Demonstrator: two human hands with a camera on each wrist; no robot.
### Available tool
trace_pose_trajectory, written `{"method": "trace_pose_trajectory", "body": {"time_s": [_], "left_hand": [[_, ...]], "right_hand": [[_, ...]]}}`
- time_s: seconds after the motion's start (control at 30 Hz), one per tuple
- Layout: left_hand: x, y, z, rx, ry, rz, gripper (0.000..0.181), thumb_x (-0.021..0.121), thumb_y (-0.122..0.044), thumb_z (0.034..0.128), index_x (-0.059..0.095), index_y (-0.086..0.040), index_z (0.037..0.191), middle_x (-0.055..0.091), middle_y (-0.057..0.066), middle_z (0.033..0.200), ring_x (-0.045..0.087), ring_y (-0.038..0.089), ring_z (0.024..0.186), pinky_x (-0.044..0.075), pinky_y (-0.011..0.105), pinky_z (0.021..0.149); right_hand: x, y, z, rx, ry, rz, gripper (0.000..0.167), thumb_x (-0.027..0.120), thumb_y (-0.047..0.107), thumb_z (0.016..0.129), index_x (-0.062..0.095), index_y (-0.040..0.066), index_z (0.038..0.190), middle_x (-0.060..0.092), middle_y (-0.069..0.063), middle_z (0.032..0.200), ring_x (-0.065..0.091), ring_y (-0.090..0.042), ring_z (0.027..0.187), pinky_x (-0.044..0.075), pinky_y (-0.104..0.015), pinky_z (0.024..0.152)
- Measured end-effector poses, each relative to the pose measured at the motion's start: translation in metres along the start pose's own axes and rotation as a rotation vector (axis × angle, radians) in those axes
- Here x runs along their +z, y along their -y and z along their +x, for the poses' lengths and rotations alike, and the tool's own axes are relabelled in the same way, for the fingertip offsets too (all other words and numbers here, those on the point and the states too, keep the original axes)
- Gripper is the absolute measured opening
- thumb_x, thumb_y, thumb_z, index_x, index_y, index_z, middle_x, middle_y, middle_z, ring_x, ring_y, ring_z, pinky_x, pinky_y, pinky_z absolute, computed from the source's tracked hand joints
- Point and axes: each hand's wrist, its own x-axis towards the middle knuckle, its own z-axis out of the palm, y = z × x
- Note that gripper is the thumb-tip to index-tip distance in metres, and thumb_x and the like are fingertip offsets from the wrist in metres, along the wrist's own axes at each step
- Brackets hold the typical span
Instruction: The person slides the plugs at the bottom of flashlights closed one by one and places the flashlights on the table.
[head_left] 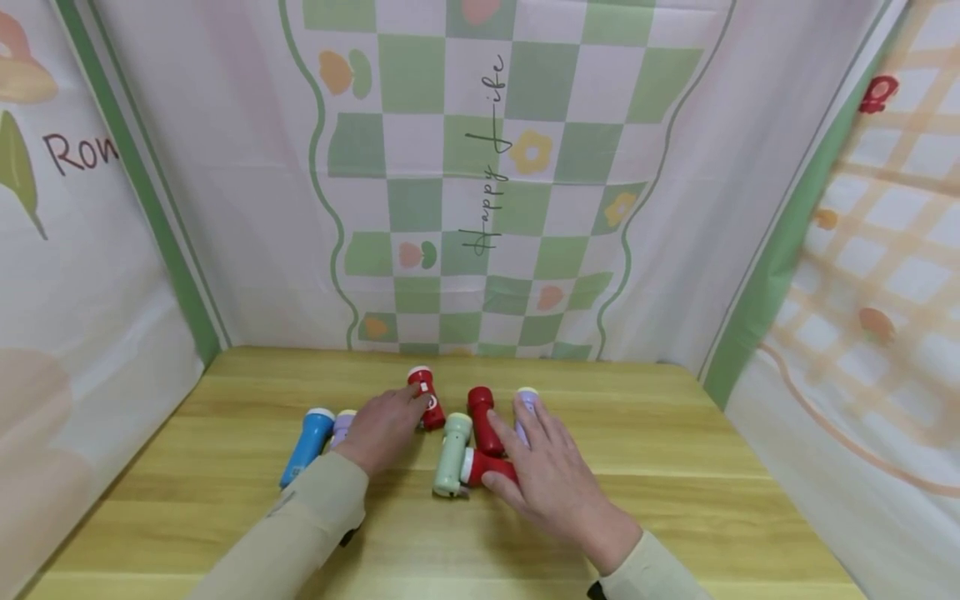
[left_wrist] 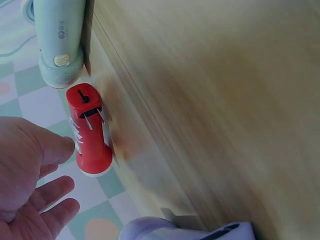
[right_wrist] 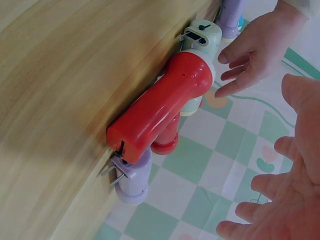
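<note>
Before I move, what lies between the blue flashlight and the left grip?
A purple flashlight, partly hidden, lies between the left grip and blue flashlight, head view.

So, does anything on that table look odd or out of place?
Slightly: one red flashlight lies crosswise by the right hand, its white-rimmed head at the green flashlight's side, while the others point roughly toward the back curtain. I see nothing spilled or visibly damaged.

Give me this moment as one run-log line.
left hand: open, at white-marked red flashlight, contact unclear | right hand: open, over crosswise red flashlight | green flashlight: on table between hands
</note>
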Motion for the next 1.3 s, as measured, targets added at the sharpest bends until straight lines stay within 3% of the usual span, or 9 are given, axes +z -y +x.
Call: {"method": "trace_pose_trajectory", "body": {"time_s": [0.2, 0.43, 0.63, 1.0, 1.3], "left_hand": [[0.002, 0.001, 0.006, 0.050, -0.012, 0.007, 0.042, 0.068, 0.001, 0.0982, 0.062, -0.005, 0.140, 0.061, 0.017, 0.144, 0.064, 0.035, 0.126, 0.055, 0.049, 0.104], [0.005, -0.003, 0.012, 0.035, 0.070, 0.069, 0.050, 0.069, -0.004, 0.0989, 0.057, -0.007, 0.147, 0.053, 0.014, 0.154, 0.057, 0.034, 0.136, 0.050, 0.048, 0.111], [0.008, -0.004, 0.016, 0.011, 0.103, 0.077, 0.049, 0.069, -0.007, 0.0999, 0.057, -0.010, 0.148, 0.054, 0.012, 0.153, 0.061, 0.035, 0.130, 0.053, 0.049, 0.108], [0.009, -0.002, 0.017, 0.018, 0.088, 0.093, 0.042, 0.067, -0.007, 0.1008, 0.062, -0.013, 0.142, 0.062, 0.011, 0.143, 0.068, 0.035, 0.110, 0.059, 0.049, 0.094], [0.009, -0.002, 0.015, 0.029, 0.090, 0.120, 0.041, 0.068, -0.007, 0.1005, 0.063, -0.015, 0.140, 0.064, 0.010, 0.141, 0.068, 0.034, 0.109, 0.059, 0.048, 0.093]], "right_hand": [[0.000, 0.001, 0.001, 0.022, 0.024, 0.020, 0.076, 0.059, 0.055, 0.102, 0.034, 0.018, 0.164, 0.021, -0.021, 0.171, 0.014, -0.045, 0.159, 0.027, -0.066, 0.122], [0.000, 0.001, 0.000, 0.029, 0.037, 0.016, 0.076, 0.058, 0.056, 0.102, 0.033, 0.019, 0.164, 0.020, -0.020, 0.172, 0.012, -0.043, 0.159, 0.026, -0.065, 0.123], [0.000, 0.002, -0.001, 0.048, 0.063, 0.016, 0.077, 0.056, 0.058, 0.102, 0.031, 0.022, 0.165, 0.018, -0.018, 0.173, 0.010, -0.043, 0.160, 0.026, -0.065, 0.124], [-0.002, 0.003, 0.001, 0.047, 0.066, 0.031, 0.075, 0.056, 0.058, 0.103, 0.033, 0.021, 0.164, 0.019, -0.019, 0.172, 0.010, -0.043, 0.160, 0.025, -0.065, 0.124], [-0.001, 0.003, 0.001, 0.045, 0.071, 0.029, 0.076, 0.056, 0.058, 0.103, 0.031, 0.023, 0.165, 0.019, -0.019, 0.172, 0.009, -0.043, 0.160, 0.024, -0.066, 0.124]]}}
